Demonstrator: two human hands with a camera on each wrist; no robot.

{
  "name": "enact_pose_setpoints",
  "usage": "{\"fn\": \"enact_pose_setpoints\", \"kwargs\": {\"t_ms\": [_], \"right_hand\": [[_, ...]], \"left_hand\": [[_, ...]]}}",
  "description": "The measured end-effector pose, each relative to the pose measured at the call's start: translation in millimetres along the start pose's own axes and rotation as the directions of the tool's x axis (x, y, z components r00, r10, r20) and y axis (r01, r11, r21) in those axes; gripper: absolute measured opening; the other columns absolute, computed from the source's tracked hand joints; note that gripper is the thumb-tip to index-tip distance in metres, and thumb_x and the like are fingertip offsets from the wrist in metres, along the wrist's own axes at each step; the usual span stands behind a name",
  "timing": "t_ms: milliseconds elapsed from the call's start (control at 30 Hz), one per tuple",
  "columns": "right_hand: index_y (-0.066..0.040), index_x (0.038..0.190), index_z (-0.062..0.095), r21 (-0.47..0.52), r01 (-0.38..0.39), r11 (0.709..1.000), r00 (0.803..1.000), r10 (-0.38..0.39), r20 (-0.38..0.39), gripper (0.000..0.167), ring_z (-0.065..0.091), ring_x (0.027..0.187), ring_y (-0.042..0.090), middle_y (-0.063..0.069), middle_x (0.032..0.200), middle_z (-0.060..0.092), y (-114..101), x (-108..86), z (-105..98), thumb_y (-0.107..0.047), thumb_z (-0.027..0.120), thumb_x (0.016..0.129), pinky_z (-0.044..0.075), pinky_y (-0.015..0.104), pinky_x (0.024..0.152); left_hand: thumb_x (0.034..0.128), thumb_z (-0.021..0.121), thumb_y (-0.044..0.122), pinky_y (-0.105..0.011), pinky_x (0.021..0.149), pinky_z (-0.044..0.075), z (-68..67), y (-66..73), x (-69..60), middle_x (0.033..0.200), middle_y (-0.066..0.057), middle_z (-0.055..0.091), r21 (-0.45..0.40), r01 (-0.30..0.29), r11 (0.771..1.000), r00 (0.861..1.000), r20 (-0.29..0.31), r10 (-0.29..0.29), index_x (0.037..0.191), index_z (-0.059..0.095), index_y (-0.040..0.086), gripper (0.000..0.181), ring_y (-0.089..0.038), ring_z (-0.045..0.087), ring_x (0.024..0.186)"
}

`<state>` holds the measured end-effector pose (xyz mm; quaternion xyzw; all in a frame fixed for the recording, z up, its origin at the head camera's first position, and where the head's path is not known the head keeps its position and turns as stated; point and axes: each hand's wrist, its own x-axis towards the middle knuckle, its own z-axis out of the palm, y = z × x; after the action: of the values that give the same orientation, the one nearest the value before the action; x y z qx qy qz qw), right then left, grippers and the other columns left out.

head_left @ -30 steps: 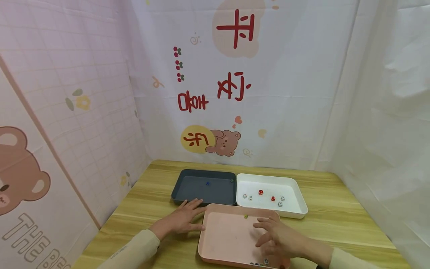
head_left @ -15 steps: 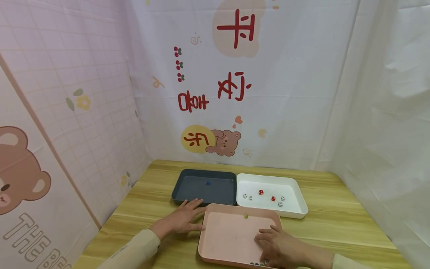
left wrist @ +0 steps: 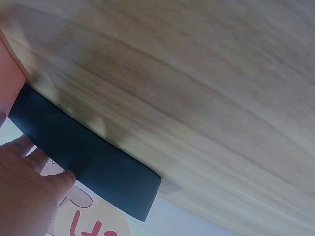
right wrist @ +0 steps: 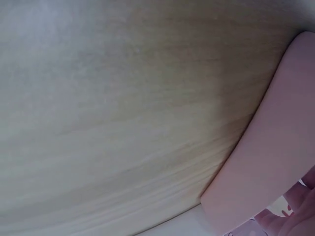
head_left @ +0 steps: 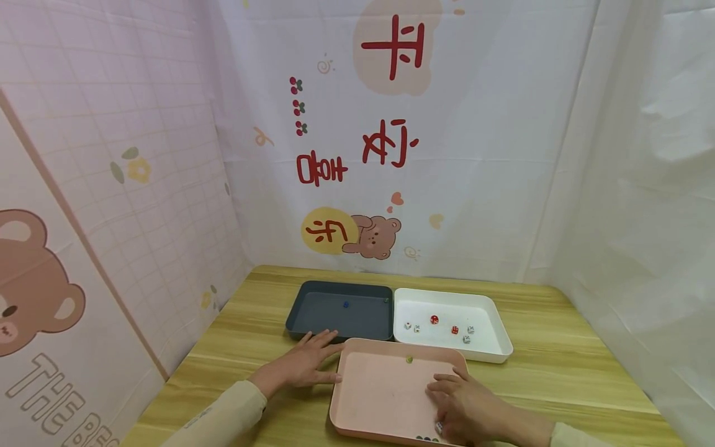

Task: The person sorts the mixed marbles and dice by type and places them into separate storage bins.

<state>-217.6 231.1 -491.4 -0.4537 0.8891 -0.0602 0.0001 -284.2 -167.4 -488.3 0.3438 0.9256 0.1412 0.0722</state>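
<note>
In the head view, the pink tray (head_left: 385, 397) lies nearest the person. My left hand (head_left: 301, 365) rests at its left edge with fingers spread, fingertips by the dark tray (head_left: 321, 323). Over the pink tray's right side is my right hand (head_left: 466, 406). Its thumb and forefinger pinch a white die (head_left: 439, 427) with dark pips, while the other fingers stay extended. Several small dark dice (head_left: 427, 439) lie along the near wall, partly hidden. A yellow-green die (head_left: 409, 359) sits at the far wall. In the right wrist view, only part of the right hand (right wrist: 290, 216) shows.
Behind on the right, a white tray (head_left: 430, 344) holds red and whitish dice, including a red die (head_left: 455, 330). The dark tray contains a blue die (head_left: 346, 305) and a small greenish one (head_left: 386, 300). Fabric walls (head_left: 475, 186) enclose the wooden table (head_left: 570, 366).
My right hand came down to the near right corner of the pink tray and took hold of the white die, which has shifted slightly. The left hand has stayed put.
</note>
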Motion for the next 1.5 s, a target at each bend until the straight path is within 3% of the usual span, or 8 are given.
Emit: {"fn": "enact_pose_setpoints", "kwargs": {"t_ms": [267, 367, 500, 567, 667, 733, 1133, 1500], "right_hand": [[-0.040, 0.084, 0.075, 0.074, -0.033, 0.997, 0.999, 0.035, -0.033, 0.007, 0.053, 0.125, 0.036, 0.008, 0.128, 0.065, 1, 1.6, 1, -0.045, 0.073, 0.089, 0.031, 0.071, 0.101], [-0.039, 0.078, 0.073, 0.029, 0.007, 1.000, 0.991, -0.002, -0.137, 0.009, 0.055, 0.121, 0.035, 0.009, 0.123, 0.066, 3, 3.4, 1, -0.043, 0.077, 0.084, 0.029, 0.062, 0.108], [-0.037, 0.076, 0.073, -0.029, 0.082, 0.996, 0.953, -0.087, -0.290, 0.009, 0.055, 0.118, 0.036, 0.011, 0.118, 0.068, 10, 7.1, -5, -0.039, 0.081, 0.081, 0.020, 0.040, 0.113], [-0.037, 0.079, 0.074, -0.008, 0.087, 0.996, 0.944, -0.085, -0.318, 0.007, 0.053, 0.120, 0.038, 0.013, 0.120, 0.066, 12, 8.7, -9, -0.040, 0.079, 0.083, 0.017, 0.043, 0.113], [-0.036, 0.081, 0.075, 0.067, 0.002, 0.998, 0.953, 0.018, -0.302, 0.008, 0.052, 0.124, 0.041, 0.014, 0.126, 0.064, 13, 10.1, -17, -0.043, 0.077, 0.085, 0.029, 0.063, 0.103], [-0.036, 0.082, 0.075, 0.087, -0.033, 0.996, 0.953, 0.057, -0.297, 0.008, 0.051, 0.125, 0.043, 0.013, 0.127, 0.063, 17, 11.5, -20, -0.044, 0.076, 0.086, 0.028, 0.071, 0.100], [-0.031, 0.082, 0.077, 0.103, -0.183, 0.978, 0.915, 0.207, -0.346, 0.005, 0.049, 0.129, 0.044, 0.017, 0.128, 0.063, 52, 17.6, -32, -0.033, 0.082, 0.082, 0.025, 0.072, 0.103], [-0.028, 0.080, 0.078, 0.032, -0.320, 0.947, 0.872, 0.307, -0.382, 0.006, 0.051, 0.125, 0.049, 0.020, 0.124, 0.064, 93, 14.6, -37, -0.033, 0.080, 0.083, 0.027, 0.077, 0.098]], "left_hand": [[0.0934, 0.055, 0.063, -0.062, 0.116, 0.012, 0.0, 0.9, -0.2, 0.161, -0.014, 0.025, 0.009, 0.008, 1.000, 1.000, 0.000, -0.008, 0.154, 0.039, 0.016, 0.078, -0.033, 0.019, 0.149], [0.0934, 0.054, 0.064, -0.062, 0.116, 0.012, -0.2, 1.4, -0.5, 0.161, -0.014, 0.025, 0.012, 0.009, 1.000, 1.000, 0.001, -0.009, 0.154, 0.039, 0.016, 0.079, -0.033, 0.018, 0.149], [0.0935, 0.054, 0.063, -0.061, 0.116, 0.012, -0.4, 1.6, -0.5, 0.161, -0.014, 0.024, 0.014, 0.012, 1.000, 1.000, 0.002, -0.012, 0.154, 0.039, 0.016, 0.078, -0.033, 0.018, 0.149], [0.0935, 0.054, 0.063, -0.061, 0.116, 0.012, -0.3, 1.4, -0.3, 0.161, -0.014, 0.024, 0.014, 0.013, 1.000, 1.000, 0.003, -0.013, 0.154, 0.039, 0.016, 0.078, -0.033, 0.018, 0.149], [0.0935, 0.054, 0.063, -0.061, 0.116, 0.012, -0.2, 1.1, -0.4, 0.161, -0.014, 0.024, 0.013, 0.013, 1.000, 1.000, 0.004, -0.013, 0.154, 0.039, 0.016, 0.078, -0.033, 0.018, 0.149], [0.0935, 0.055, 0.063, -0.061, 0.116, 0.012, -0.5, 1.0, -0.6, 0.162, -0.014, 0.024, 0.011, 0.013, 1.000, 1.000, 0.005, -0.013, 0.154, 0.039, 0.016, 0.078, -0.033, 0.018, 0.149], [0.0929, 0.053, 0.066, -0.061, 0.116, 0.012, -1.2, 2.2, -1.1, 0.162, -0.014, 0.024, 0.017, 0.009, 1.000, 1.000, 0.005, -0.009, 0.154, 0.039, 0.017, 0.080, -0.033, 0.018, 0.149], [0.0934, 0.056, 0.062, -0.062, 0.116, 0.013, 2.3, -1.0, 0.5, 0.161, -0.014, 0.026, 0.001, 0.009, 1.000, 1.000, -0.012, -0.009, 0.154, 0.040, 0.017, 0.077, -0.033, 0.020, 0.149]]}}
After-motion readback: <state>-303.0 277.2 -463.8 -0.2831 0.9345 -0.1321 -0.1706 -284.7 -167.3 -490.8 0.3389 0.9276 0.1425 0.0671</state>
